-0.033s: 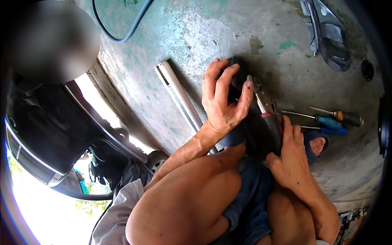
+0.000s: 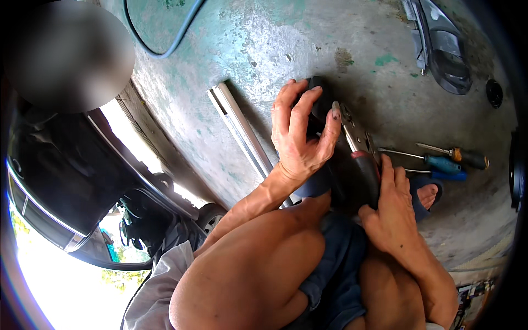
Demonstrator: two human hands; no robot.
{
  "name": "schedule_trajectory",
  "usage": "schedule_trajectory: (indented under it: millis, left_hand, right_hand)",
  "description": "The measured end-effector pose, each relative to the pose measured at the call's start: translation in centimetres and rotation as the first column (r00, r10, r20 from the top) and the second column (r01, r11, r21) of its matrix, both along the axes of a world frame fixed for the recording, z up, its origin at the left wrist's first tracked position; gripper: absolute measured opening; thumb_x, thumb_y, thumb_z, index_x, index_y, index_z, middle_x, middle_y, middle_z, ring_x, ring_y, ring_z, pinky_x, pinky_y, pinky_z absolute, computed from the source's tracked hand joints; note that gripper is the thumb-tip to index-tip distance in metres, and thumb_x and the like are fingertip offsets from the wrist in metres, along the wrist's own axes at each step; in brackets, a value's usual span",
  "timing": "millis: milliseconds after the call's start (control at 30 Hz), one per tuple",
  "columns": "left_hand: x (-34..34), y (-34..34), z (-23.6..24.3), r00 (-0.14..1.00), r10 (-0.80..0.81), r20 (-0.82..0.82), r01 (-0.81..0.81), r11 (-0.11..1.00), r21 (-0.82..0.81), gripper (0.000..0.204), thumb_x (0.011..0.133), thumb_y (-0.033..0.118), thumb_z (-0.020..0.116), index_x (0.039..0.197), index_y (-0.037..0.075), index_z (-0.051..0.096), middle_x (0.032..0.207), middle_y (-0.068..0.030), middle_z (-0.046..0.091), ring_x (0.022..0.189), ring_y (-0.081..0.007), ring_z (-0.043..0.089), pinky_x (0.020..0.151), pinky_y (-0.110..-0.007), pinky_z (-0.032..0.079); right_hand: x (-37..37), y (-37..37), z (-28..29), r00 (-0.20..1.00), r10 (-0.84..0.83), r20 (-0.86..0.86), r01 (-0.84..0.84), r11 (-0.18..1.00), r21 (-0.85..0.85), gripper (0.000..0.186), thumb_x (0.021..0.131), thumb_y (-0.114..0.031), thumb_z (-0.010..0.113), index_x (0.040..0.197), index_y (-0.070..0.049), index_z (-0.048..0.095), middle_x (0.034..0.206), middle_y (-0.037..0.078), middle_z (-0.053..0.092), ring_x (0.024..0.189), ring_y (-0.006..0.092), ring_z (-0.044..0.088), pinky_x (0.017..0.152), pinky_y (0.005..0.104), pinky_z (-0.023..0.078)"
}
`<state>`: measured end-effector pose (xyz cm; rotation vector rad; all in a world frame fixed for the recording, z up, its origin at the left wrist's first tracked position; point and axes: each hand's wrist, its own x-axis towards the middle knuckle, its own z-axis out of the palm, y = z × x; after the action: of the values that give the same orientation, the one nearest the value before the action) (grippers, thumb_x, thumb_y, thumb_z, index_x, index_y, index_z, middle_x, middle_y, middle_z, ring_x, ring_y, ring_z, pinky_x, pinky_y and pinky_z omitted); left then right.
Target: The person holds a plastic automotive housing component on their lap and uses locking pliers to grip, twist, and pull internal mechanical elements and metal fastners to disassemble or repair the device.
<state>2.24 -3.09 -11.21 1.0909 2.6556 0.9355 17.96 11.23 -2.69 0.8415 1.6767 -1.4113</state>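
Note:
My left hand (image 2: 302, 129) has its fingers curled over a dark black part (image 2: 320, 103), whose full shape is hidden by the hand and shadow. Locking pliers (image 2: 355, 135) with silver jaws and red-and-black handles lie against that part, the jaw end beside my left thumb. My right hand (image 2: 388, 206) is closed round the pliers' handles, just inside my right sandalled foot (image 2: 426, 195). Beside that hand, several screwdrivers (image 2: 443, 164) with teal, blue and dark orange-banded handles rest on the floor. A long silver metal rail (image 2: 236, 124) lies left of my left hand.
A grey-black moulded part (image 2: 448, 60) and a small black round piece (image 2: 494, 93) lie at upper right. A blue hose (image 2: 165, 54) loops at the top. A black car (image 2: 66, 176) fills the left side beside a ledge (image 2: 140, 126). My bare knees fill the lower middle.

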Motion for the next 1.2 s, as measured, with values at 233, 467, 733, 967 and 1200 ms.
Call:
schedule_trajectory:
  millis: [233,467,733,967,1200]
  left_hand:
    - [0.1,0.1,0.2,1.0,0.003,0.021,-0.003,1.0,-0.019,0.042,0.079,0.01,0.082,0.117,0.003,0.067,0.123,-0.019,0.062,0.116,-0.0412,0.061,0.097,-0.048,0.05]
    - [0.2,0.2,0.6,0.999,0.021,0.032,-0.018,0.995,-0.094,0.044,0.078,0.011,0.08,0.119,0.003,0.066,0.124,-0.02,0.063,0.111,-0.0392,0.064,0.092,-0.044,0.055]
    - [-0.8,0.7,0.9,0.999,-0.043,0.009,0.044,0.969,-0.243,0.05,0.078,0.021,0.075,0.123,0.003,0.065,0.122,-0.0189,0.063,0.098,-0.0362,0.069,0.081,-0.041,0.058]
    - [-1.5,1.3,1.4,0.996,-0.088,-0.015,0.079,0.948,-0.308,0.052,0.075,0.023,0.073,0.122,0.001,0.067,0.119,-0.0172,0.064,0.093,-0.0354,0.067,0.079,-0.043,0.057]
    - [-1.2,1.9,1.7,0.997,-0.052,0.057,0.067,0.949,-0.309,0.048,0.077,0.019,0.072,0.122,0.003,0.068,0.116,-0.0193,0.068,0.095,-0.0369,0.072,0.083,-0.041,0.059]
  right_hand:
    - [-0.4,0.3,0.2,1.0,0.011,0.016,-0.01,0.999,-0.033,0.089,0.074,-0.011,0.065,0.149,0.016,0.025,0.13,0.034,0.045,0.12,0.0515,0.047,0.103,0.0564,0.042]
    - [-0.3,-0.1,-0.3,0.999,0.051,0.014,-0.052,0.997,0.053,0.084,0.072,-0.008,0.069,0.145,0.014,0.034,0.123,0.031,0.052,0.114,0.0484,0.056,0.099,0.0507,0.048]
    - [1.0,-1.4,-2.3,0.996,0.081,-0.047,-0.071,0.979,0.192,0.07,0.069,-0.001,0.07,0.133,0.012,0.046,0.114,0.031,0.058,0.104,0.0478,0.062,0.093,0.0504,0.052]
    - [1.3,-1.3,-2.7,0.998,0.042,-0.042,-0.034,0.982,0.187,0.066,0.072,-0.002,0.066,0.134,0.009,0.045,0.118,0.031,0.057,0.106,0.0515,0.06,0.091,0.0547,0.051]
    - [1.9,-1.8,-3.6,0.999,-0.018,-0.036,0.024,0.984,0.175,0.068,0.075,-0.003,0.064,0.138,0.008,0.043,0.12,0.03,0.055,0.111,0.0509,0.055,0.095,0.0538,0.047]
